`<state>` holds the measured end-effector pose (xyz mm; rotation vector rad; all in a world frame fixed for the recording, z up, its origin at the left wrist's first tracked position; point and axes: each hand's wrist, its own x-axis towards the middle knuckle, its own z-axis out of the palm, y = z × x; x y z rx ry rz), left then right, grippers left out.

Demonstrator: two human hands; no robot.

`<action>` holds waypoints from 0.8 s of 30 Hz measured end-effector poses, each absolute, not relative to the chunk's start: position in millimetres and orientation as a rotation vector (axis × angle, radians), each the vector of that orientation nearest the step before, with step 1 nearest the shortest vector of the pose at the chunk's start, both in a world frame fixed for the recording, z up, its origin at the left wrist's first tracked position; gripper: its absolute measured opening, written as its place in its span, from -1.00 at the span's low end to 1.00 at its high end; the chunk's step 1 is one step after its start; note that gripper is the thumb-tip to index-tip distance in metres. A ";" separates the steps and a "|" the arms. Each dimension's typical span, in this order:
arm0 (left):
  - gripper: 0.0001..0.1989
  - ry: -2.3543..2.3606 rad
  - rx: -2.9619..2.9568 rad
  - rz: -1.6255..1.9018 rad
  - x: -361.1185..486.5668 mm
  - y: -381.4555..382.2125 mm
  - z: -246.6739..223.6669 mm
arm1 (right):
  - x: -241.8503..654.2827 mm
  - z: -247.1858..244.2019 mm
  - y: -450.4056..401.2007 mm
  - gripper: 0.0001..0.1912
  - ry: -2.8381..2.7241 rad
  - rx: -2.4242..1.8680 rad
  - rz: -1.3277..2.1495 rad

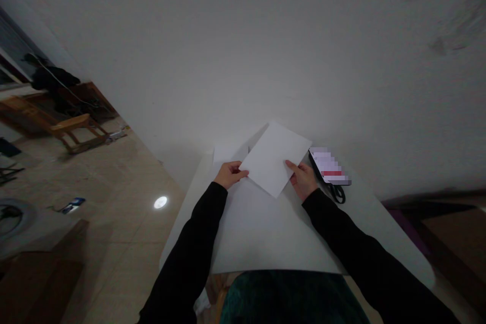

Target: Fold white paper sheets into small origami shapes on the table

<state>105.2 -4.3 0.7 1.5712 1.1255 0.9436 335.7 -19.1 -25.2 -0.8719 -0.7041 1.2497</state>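
Note:
A blank white sheet of paper point(275, 157) is held up tilted above the white table point(273, 253). My left hand point(230, 174) pinches its left corner between thumb and fingers. On the right side, my right hand point(302, 178) grips the same sheet, with the thumb on its face and the fingers behind. More white paper point(246, 210) lies on the table below and behind my left hand. A phone point(329, 166) with a lit, blurred-out screen rests on the table just beyond my right hand, with a black strap point(337, 194) beside it.
A pale wall point(266, 50) rises directly behind the table. To the left are a tiled floor point(132, 212), a wooden stool point(76, 124) and a person in dark clothing point(56, 78) by wooden furniture. Brown furniture point(459, 228) stands at the right edge.

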 end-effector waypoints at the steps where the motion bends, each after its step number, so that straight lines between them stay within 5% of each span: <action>1: -0.72 1.106 1.577 0.900 101.2 -3.2 1.4 | 337.8 -22.1 -18.9 -0.63 -0.695 -0.894 1.256; 6: -0.79 1.079 1.570 1.056 91.8 2.6 0.8 | 345.5 -21.3 -15.1 -0.53 -0.808 -0.949 1.116; 11: -0.60 1.080 1.365 1.552 103.8 7.9 -11.2 | 340.5 -30.2 -22.6 -0.52 -1.298 -1.085 0.694; 24: -0.65 1.171 1.566 1.542 142.9 -16.1 -4.6 | 323.4 -26.8 -44.7 -0.16 -2.025 -0.942 0.435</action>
